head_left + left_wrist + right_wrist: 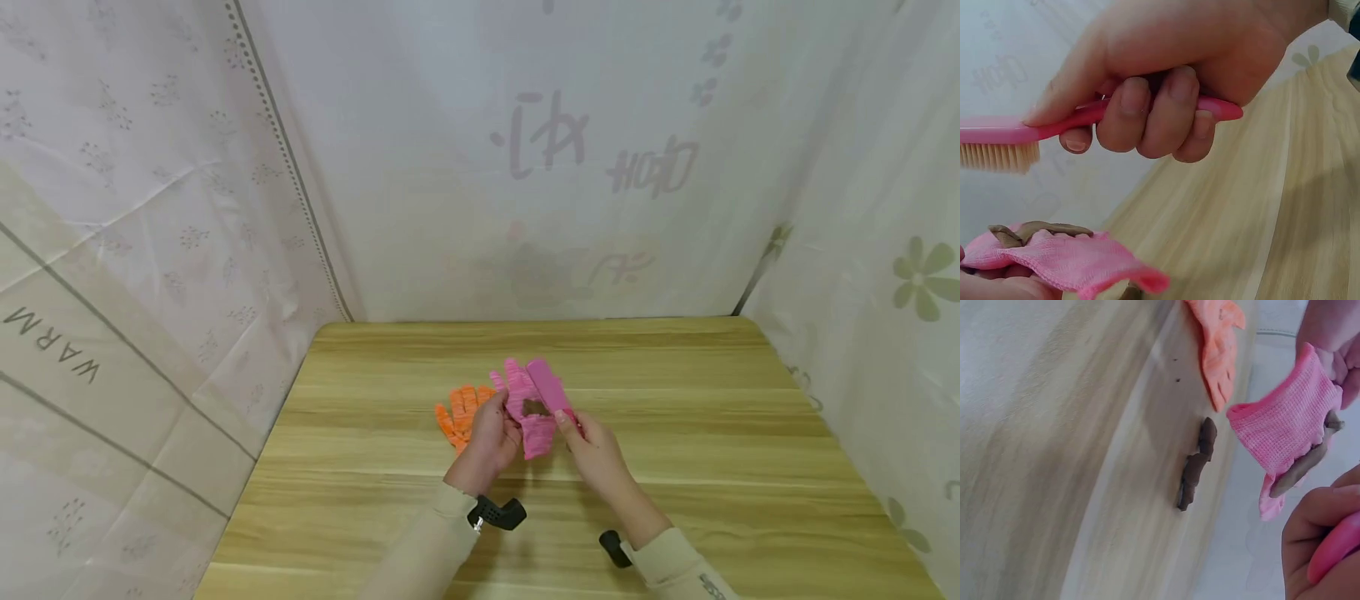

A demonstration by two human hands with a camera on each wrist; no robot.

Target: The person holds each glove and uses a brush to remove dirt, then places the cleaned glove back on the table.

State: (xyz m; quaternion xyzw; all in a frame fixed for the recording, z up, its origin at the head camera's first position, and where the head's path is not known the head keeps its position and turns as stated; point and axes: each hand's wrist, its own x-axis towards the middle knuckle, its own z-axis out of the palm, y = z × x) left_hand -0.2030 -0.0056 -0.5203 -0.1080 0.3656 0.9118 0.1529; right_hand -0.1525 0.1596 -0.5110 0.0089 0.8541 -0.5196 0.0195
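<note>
My left hand (491, 437) holds a pink knit glove (538, 435), its fingers beneath the fabric. A brown, clay-like strip (1054, 229) lies across the top of the glove. With curled fingers, my right hand (597, 458) grips the handle of a pink brush (550, 386), thumb along the back of its head. Pale bristles (1000, 156) face down, above the glove and apart from it in the left wrist view. Left of my left hand, an orange glove (463, 408) lies on the table, partly hidden by that hand.
A wood-grain table (675, 400) stretches beneath both hands. More brown, clay-like pieces (1196, 465) lie on it in a line, with a few dark crumbs near the orange glove. Patterned white curtains (450, 208) hang behind the table and along both sides.
</note>
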